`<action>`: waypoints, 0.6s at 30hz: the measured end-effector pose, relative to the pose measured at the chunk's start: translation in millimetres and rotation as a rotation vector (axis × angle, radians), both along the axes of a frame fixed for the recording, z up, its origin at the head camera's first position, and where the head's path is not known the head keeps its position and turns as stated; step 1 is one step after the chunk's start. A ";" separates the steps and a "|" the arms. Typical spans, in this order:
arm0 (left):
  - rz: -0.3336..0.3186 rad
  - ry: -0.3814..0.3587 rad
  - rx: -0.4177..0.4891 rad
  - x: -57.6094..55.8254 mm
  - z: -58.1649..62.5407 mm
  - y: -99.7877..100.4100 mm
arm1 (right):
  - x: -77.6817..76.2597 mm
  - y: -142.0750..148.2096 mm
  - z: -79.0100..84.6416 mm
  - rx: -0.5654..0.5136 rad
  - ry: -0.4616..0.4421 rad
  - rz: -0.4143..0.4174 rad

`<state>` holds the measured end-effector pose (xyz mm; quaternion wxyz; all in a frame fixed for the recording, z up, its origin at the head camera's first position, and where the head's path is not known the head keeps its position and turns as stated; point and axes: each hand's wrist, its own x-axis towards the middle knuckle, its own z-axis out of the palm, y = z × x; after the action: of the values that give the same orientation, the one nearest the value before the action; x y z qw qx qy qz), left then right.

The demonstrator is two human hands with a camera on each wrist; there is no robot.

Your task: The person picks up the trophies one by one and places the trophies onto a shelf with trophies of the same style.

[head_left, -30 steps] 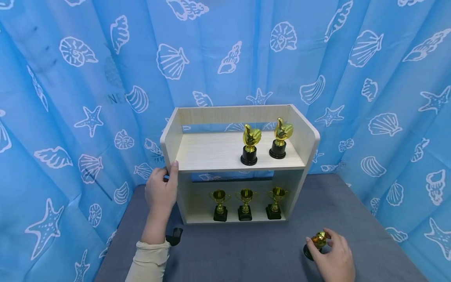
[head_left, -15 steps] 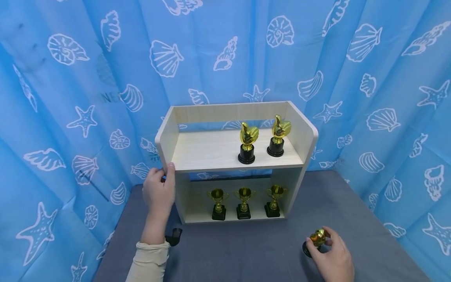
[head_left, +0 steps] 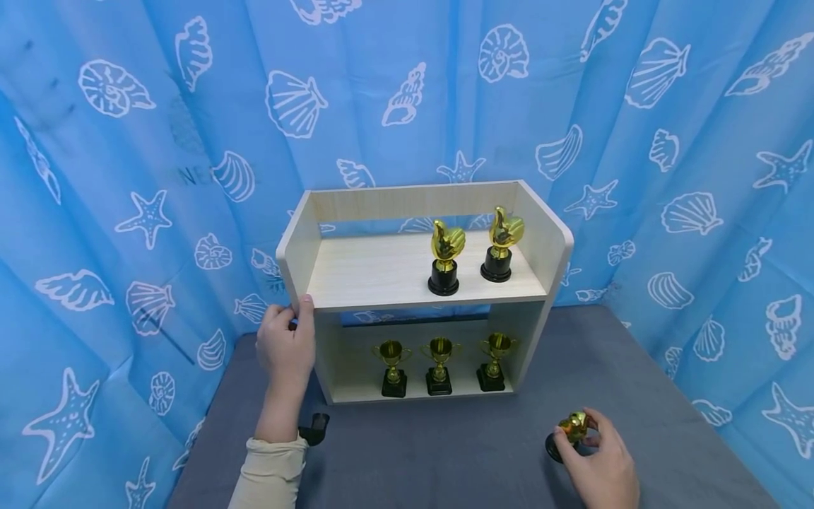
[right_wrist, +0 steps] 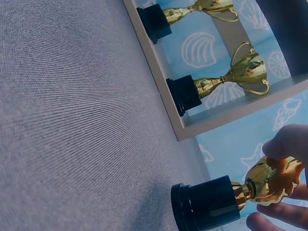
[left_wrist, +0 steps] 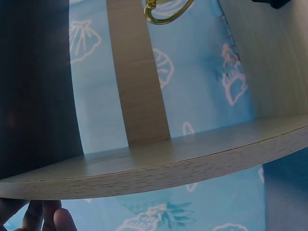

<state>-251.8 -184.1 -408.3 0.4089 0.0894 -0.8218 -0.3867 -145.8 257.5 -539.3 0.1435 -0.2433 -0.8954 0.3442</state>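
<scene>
My left hand (head_left: 286, 348) holds the left side panel of a pale wooden two-tier shelf (head_left: 365, 267), thumb at its front edge. In the left wrist view, its fingers (left_wrist: 48, 216) lie against the panel's outer face. At the lower right, my right hand (head_left: 604, 463) grips the gold top of a trophy (right_wrist: 207, 203) with a round black base. Fingers partly cover that top; whether the base touches the table is unclear. On the upper tier stand two gold thumbs-up trophies, one mid-right (head_left: 444, 277) and one farther right (head_left: 497, 264).
Several gold cup trophies, including a middle one (head_left: 439, 380), stand in a row on the lower tier. Grey cloth covers the table (head_left: 439, 452) in front of the shelf. A blue seashell-print curtain (head_left: 407, 155) hangs behind and at both sides.
The head view has shifted slightly, so the shelf and curtain sit a little farther left and higher. Both hands keep their holds, and the trophy has hardly moved.
</scene>
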 end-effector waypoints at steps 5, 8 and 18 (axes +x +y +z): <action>0.003 0.003 0.004 -0.7 -0.6 0.3 | 2.2 -1.4 0.0 0.015 0.042 -0.024; 0.000 0.001 0.003 -0.5 -0.2 0.4 | 2.5 -2.3 0.8 0.031 0.062 -0.038; -0.006 -0.008 0.012 0.2 -0.3 -0.3 | 3.1 -7.2 1.0 0.087 0.165 -0.054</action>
<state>-251.6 -184.5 -408.6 0.4040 0.0911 -0.8213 -0.3924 -142.6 250.3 -538.3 0.2364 -0.2315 -0.8879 0.3197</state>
